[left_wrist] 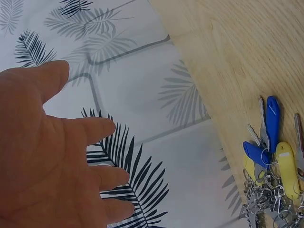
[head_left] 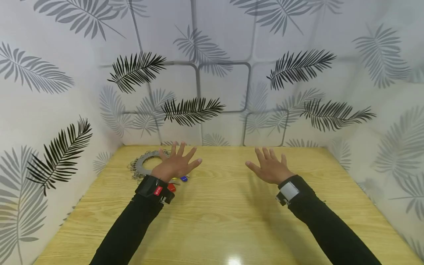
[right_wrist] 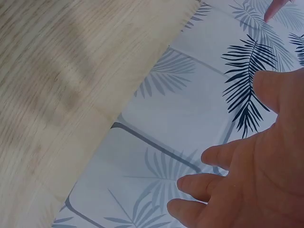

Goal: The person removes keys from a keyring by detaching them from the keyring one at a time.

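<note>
My left hand (head_left: 177, 165) is held above the table with its fingers spread straight and nothing in its grasp. Partly hidden behind it, a flat grey ring (head_left: 139, 165) with small metal loops and clips around its edge lies at the table's far left. Keys with coloured heads, a blue key (head_left: 183, 179) and a red key (head_left: 171, 187) among them, show beside the left wrist. The left wrist view gives a closer look at a yellow key (left_wrist: 287, 171) and metal clips (left_wrist: 266, 195). Over the right part of the table, my right hand (head_left: 271, 170) has spread fingers and holds nothing.
The light wood table (head_left: 218, 213) ends at a white cloth wall (head_left: 225, 88) printed with grey and black leaves, which also rises along the left and right sides. Each wrist carries a strapped black band, such as the left wristband (head_left: 149, 187).
</note>
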The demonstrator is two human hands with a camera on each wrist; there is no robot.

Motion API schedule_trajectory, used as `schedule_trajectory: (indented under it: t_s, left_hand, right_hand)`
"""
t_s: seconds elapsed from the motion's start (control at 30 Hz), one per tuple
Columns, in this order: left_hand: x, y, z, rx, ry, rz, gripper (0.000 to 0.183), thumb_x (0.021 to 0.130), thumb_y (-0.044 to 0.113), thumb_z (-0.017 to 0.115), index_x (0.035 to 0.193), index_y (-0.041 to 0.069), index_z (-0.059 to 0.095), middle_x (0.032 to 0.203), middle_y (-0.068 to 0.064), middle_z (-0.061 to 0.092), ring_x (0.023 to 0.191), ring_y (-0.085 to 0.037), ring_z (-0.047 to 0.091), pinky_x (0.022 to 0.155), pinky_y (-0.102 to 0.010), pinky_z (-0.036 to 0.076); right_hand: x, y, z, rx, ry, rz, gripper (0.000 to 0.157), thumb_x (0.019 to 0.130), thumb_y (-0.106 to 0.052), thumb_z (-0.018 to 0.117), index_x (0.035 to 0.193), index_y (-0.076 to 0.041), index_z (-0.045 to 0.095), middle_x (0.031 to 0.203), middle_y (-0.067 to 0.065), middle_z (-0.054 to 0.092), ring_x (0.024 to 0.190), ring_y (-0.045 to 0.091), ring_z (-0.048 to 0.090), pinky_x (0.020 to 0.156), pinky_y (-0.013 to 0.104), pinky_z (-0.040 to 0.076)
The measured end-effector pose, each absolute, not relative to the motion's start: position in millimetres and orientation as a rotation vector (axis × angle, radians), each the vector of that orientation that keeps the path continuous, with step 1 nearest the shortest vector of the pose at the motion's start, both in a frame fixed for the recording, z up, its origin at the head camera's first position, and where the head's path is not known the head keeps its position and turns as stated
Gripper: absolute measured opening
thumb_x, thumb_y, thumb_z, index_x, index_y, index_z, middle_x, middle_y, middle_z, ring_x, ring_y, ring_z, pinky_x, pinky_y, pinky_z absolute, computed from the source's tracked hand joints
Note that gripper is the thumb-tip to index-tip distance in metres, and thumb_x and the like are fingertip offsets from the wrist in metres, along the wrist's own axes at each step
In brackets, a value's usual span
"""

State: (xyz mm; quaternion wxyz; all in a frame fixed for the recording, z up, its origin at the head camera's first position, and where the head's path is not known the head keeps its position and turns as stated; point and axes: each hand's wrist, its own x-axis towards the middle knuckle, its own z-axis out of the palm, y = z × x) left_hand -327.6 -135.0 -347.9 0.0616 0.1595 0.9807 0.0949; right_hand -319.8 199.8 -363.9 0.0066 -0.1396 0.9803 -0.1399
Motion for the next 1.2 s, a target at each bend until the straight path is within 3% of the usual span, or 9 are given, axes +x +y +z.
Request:
schedule_trajectory:
  t_s: [0.23,0.33,0.53,0.6,0.7,0.73,0.87,1.0,1.2]
  left_hand:
    - [-339,-130,-347,0.502,2.948,0.307,0.068,0.1,0.062,0.02,0.156,0.026,0.007,0.16,-0.017,-0.006,0.142,-0.041,-0.019,0.1,-0.066,-0.023]
    - [-363,-131,-355,0.454,2.924,0.316,0.071,0.097,0.067,0.02,0.155,0.031,0.003,0.16,-0.014,-0.01,0.142,-0.04,-0.022,0.098,-0.066,-0.025]
    - [-445,-165,-463,0.323,2.969,0.302,0.086,0.077,0.087,0.018,0.149,0.048,-0.008,0.157,-0.012,-0.022,0.133,-0.052,-0.026,0.081,-0.083,-0.016]
    - [-434,-168,-475,0.215,2.915,0.322,0.088,0.076,0.088,0.024,0.15,0.048,-0.002,0.159,-0.012,-0.018,0.133,-0.052,-0.025,0.079,-0.086,-0.008]
    - [-395,-162,-465,0.139,2.863,0.339,0.082,0.085,0.077,0.04,0.154,0.039,0.016,0.16,-0.018,-0.001,0.136,-0.053,-0.021,0.083,-0.087,0.011]
    - [-379,-156,-450,0.097,2.828,0.322,0.079,0.088,0.071,0.046,0.153,0.034,0.023,0.16,-0.017,0.004,0.139,-0.05,-0.019,0.084,-0.084,0.022]
    - [-348,-146,-428,0.142,2.875,0.332,0.069,0.094,0.052,0.053,0.151,0.019,0.033,0.158,-0.024,0.012,0.138,-0.051,-0.017,0.083,-0.071,0.04]
    - [-345,-140,-424,0.123,2.886,0.347,0.07,0.095,0.049,0.055,0.152,0.017,0.032,0.158,-0.023,0.011,0.14,-0.05,-0.015,0.089,-0.07,0.038]
    - [-352,-128,-429,0.088,2.817,0.391,0.078,0.093,0.049,0.056,0.151,0.004,0.029,0.157,-0.026,0.013,0.144,-0.045,0.009,0.098,-0.071,0.029]
  right_hand:
    - [-324,206,-375,-0.402,3.033,-0.48,0.082,0.099,-0.062,0.028,0.154,-0.003,0.012,0.157,0.028,0.009,0.142,0.048,0.005,0.104,0.072,-0.005]
    - [-325,207,-379,-0.4,3.023,-0.493,0.082,0.099,-0.062,0.027,0.154,-0.004,0.012,0.157,0.027,0.008,0.142,0.049,0.004,0.103,0.072,-0.005]
    - [-329,200,-386,-0.42,3.004,-0.543,0.084,0.098,-0.065,0.025,0.155,-0.005,0.011,0.157,0.026,0.007,0.143,0.048,0.002,0.103,0.072,-0.008]
    - [-330,198,-390,-0.415,2.99,-0.541,0.085,0.097,-0.066,0.024,0.155,-0.005,0.01,0.157,0.026,0.006,0.143,0.048,0.001,0.103,0.071,-0.009]
    - [-330,196,-397,-0.411,2.964,-0.539,0.085,0.097,-0.066,0.024,0.154,-0.004,0.011,0.157,0.026,0.007,0.143,0.048,0.002,0.103,0.072,-0.009]
    - [-330,195,-399,-0.41,2.956,-0.538,0.084,0.097,-0.065,0.024,0.154,-0.004,0.011,0.157,0.026,0.007,0.143,0.048,0.002,0.103,0.072,-0.008]
    - [-332,193,-406,-0.408,2.945,-0.558,0.083,0.098,-0.064,0.024,0.154,-0.004,0.012,0.157,0.026,0.008,0.143,0.048,0.003,0.103,0.072,-0.007]
    - [-334,186,-413,-0.419,2.921,-0.611,0.083,0.099,-0.063,0.024,0.154,-0.003,0.012,0.157,0.027,0.009,0.142,0.05,0.004,0.1,0.075,-0.006]
    - [-336,178,-421,-0.427,2.847,-0.662,0.083,0.098,-0.064,0.02,0.154,-0.004,0.009,0.157,0.027,0.007,0.142,0.05,0.004,0.099,0.076,-0.006]
